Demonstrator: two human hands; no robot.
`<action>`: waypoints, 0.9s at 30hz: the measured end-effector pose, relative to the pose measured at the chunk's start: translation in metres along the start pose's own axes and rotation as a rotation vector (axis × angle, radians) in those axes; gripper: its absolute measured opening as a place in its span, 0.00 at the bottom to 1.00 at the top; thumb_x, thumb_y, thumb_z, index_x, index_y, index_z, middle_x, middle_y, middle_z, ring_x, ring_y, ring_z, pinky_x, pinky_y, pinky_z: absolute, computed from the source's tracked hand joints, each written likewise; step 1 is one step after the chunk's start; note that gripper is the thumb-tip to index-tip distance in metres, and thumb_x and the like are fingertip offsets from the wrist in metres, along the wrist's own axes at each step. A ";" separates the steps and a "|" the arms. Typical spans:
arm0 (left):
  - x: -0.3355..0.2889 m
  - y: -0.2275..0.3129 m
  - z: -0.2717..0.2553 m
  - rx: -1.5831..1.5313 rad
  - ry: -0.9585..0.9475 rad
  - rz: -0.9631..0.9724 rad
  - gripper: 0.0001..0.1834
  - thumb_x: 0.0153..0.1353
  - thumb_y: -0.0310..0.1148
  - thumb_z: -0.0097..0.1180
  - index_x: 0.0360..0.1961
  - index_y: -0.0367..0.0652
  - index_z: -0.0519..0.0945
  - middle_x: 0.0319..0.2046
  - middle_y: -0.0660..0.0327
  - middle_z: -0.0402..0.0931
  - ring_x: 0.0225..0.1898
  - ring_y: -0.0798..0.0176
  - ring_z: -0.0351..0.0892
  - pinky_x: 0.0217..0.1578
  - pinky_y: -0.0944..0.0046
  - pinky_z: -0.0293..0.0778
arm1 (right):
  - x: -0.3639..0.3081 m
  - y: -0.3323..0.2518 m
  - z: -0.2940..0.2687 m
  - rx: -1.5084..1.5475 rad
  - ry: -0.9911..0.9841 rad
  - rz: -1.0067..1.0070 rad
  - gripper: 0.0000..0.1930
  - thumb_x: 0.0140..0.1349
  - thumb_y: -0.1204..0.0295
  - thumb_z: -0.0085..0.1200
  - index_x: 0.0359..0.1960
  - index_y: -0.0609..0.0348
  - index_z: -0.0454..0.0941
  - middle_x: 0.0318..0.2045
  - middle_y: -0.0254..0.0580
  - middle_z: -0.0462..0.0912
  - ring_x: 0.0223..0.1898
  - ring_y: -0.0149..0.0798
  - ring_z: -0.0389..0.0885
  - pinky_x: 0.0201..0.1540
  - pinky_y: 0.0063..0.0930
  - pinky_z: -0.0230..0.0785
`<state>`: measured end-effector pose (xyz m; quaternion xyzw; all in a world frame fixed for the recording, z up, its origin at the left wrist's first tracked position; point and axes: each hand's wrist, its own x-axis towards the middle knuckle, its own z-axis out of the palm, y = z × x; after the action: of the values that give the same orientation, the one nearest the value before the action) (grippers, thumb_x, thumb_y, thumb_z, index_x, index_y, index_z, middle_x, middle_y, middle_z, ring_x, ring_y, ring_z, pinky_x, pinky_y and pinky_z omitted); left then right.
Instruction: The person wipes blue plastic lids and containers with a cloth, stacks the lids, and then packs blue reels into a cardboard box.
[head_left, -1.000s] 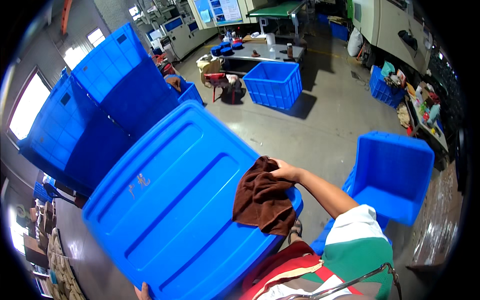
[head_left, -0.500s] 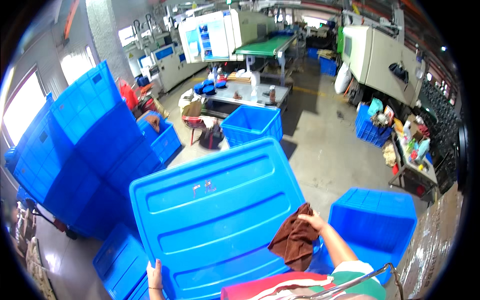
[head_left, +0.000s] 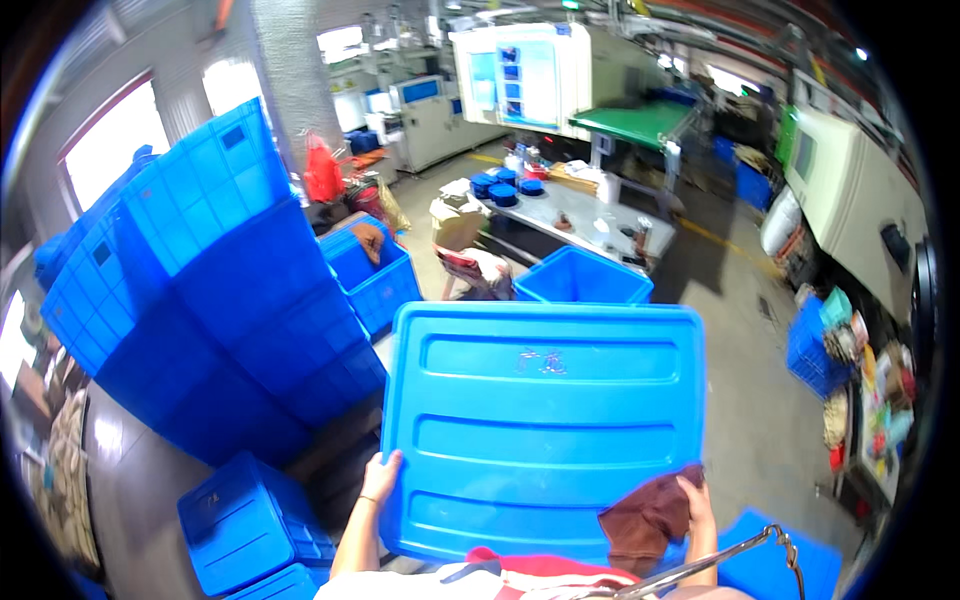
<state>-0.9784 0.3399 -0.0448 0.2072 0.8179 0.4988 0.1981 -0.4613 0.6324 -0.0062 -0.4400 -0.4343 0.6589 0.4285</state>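
In front of me a large blue plastic bin lid [head_left: 560, 400] with long raised ribs is held up, its face tilted toward me. My left hand [head_left: 382, 478] grips its left edge, fingers out of sight behind it. At the lower right edge, my right hand [head_left: 698, 505] is closed on a brown cloth [head_left: 645, 520], which lies against the lid's face. That hand also presses on the lid's edge, and most of its fingers are hidden. Left of my arm stands a lidded blue bin [head_left: 240, 520].
Tall stacked blue bins [head_left: 210, 300] rise on the left. Beyond the lid are an open blue bin [head_left: 585, 275], a chair [head_left: 475, 268] and a metal table [head_left: 560, 215] with blue round items. Another blue bin [head_left: 785, 560] is at lower right, and a cluttered bench [head_left: 880, 440] farther right.
My view has turned left. The lid has levelled out and sits farther right in view. My right hand with the cloth has moved to the lid's right edge; my left hand is higher in view.
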 end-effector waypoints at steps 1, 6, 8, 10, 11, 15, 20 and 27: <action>0.014 0.016 0.002 -0.047 -0.033 -0.014 0.25 0.56 0.48 0.53 0.40 0.32 0.76 0.32 0.55 0.79 0.34 0.66 0.76 0.37 0.65 0.71 | 0.008 -0.002 0.008 -0.025 0.074 0.005 0.18 0.50 0.76 0.58 0.45 0.62 0.70 0.39 0.40 0.76 0.39 0.34 0.76 0.41 0.28 0.70; 0.134 0.106 0.051 -0.079 -0.056 0.068 0.28 0.56 0.50 0.53 0.42 0.31 0.75 0.34 0.56 0.78 0.36 0.68 0.75 0.39 0.66 0.71 | 0.127 -0.029 0.010 -0.096 0.165 -0.060 0.24 0.52 0.73 0.57 0.50 0.63 0.65 0.43 0.41 0.73 0.43 0.37 0.74 0.44 0.29 0.69; 0.175 0.119 0.075 -0.159 -0.035 0.067 0.31 0.59 0.54 0.46 0.42 0.31 0.75 0.35 0.57 0.77 0.38 0.68 0.73 0.40 0.68 0.69 | 0.159 -0.054 0.016 -0.164 0.176 -0.127 0.23 0.54 0.72 0.56 0.51 0.63 0.64 0.45 0.42 0.72 0.44 0.37 0.73 0.45 0.29 0.68; 0.210 0.131 0.115 -0.278 -0.052 0.034 0.33 0.61 0.56 0.39 0.43 0.32 0.74 0.35 0.59 0.76 0.38 0.69 0.71 0.40 0.69 0.68 | 0.180 -0.073 0.029 -0.206 0.216 -0.130 0.23 0.54 0.71 0.55 0.51 0.62 0.64 0.45 0.42 0.71 0.45 0.37 0.72 0.45 0.29 0.68; 0.221 0.147 0.127 -0.315 -0.085 0.026 0.33 0.63 0.56 0.35 0.44 0.33 0.74 0.34 0.61 0.75 0.37 0.69 0.70 0.39 0.69 0.67 | 0.192 -0.078 0.037 -0.223 0.236 -0.125 0.23 0.54 0.71 0.55 0.51 0.62 0.64 0.45 0.42 0.71 0.45 0.37 0.72 0.45 0.29 0.68; 0.301 0.152 0.184 -0.347 -0.167 -0.031 0.30 0.63 0.54 0.39 0.33 0.32 0.77 0.26 0.65 0.74 0.30 0.73 0.68 0.32 0.71 0.66 | 0.253 -0.099 0.076 -0.274 0.302 -0.109 0.22 0.55 0.70 0.54 0.51 0.62 0.64 0.45 0.41 0.71 0.46 0.37 0.71 0.46 0.29 0.67; 0.441 0.177 0.198 -0.355 -0.086 0.110 0.31 0.62 0.56 0.38 0.34 0.34 0.77 0.26 0.63 0.74 0.31 0.72 0.69 0.33 0.71 0.66 | 0.384 -0.111 0.158 -0.319 0.236 -0.096 0.21 0.57 0.69 0.53 0.51 0.62 0.64 0.46 0.40 0.70 0.47 0.37 0.70 0.47 0.29 0.66; 0.572 0.187 0.137 -0.320 0.067 -0.024 0.34 0.60 0.61 0.37 0.37 0.34 0.74 0.30 0.61 0.73 0.34 0.69 0.69 0.36 0.69 0.67 | 0.588 -0.159 0.332 -0.402 -0.027 -0.105 0.20 0.58 0.68 0.52 0.51 0.62 0.64 0.46 0.39 0.69 0.48 0.36 0.68 0.49 0.30 0.64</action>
<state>-1.3570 0.8252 -0.0024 0.1464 0.7367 0.6268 0.2073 -0.8921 1.1651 0.1011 -0.4847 -0.5852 0.5414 0.3599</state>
